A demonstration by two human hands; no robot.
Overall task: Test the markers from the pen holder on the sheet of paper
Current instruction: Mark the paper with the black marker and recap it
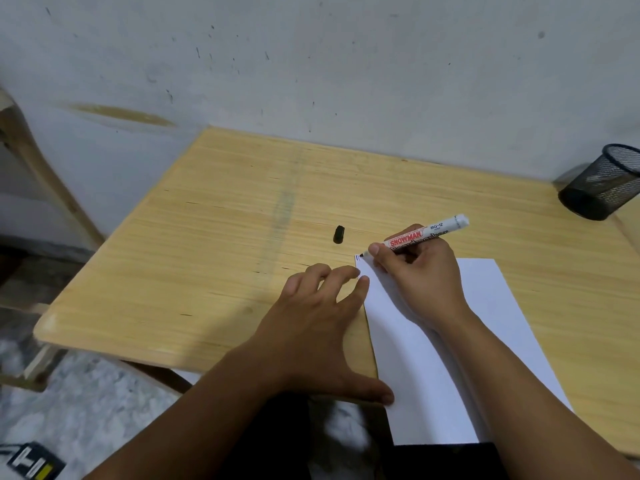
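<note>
A white sheet of paper [436, 368] lies on the wooden table [225, 244], its near end hanging over the front edge. My right hand [419, 271] grips a white marker [440, 228] with a red label, its black tip touching the paper's far left corner beside short dark lines. My left hand [311, 327] lies flat with spread fingers, fingertips and thumb pressing the paper's left edge. The marker's black cap [338, 234] lies loose on the table beyond the hands. A black mesh pen holder [604, 183] stands at the far right by the wall.
A grey scuffed wall [311, 64] runs behind the table. A wooden chair frame [38, 174] stands to the left. The floor below left is speckled, with a small dark object [33, 462] lying on it.
</note>
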